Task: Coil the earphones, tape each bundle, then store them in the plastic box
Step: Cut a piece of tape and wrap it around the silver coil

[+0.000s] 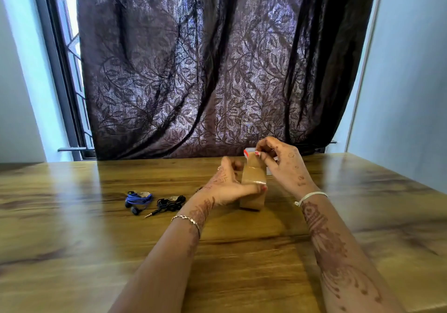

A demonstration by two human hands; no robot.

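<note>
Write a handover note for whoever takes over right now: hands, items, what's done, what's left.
Left hand: grips the brown tape roll, upright on the wooden table.
Right hand: pinches the pulled-out tape strip above the roll; something white at its fingers, can't identify.
Blue earphones and black earphones: coiled, lying left of the roll, each apparently taped.
Plastic box: not clearly in view.
Left: detach the strip, tape any remaining bundle, box everything.
</note>
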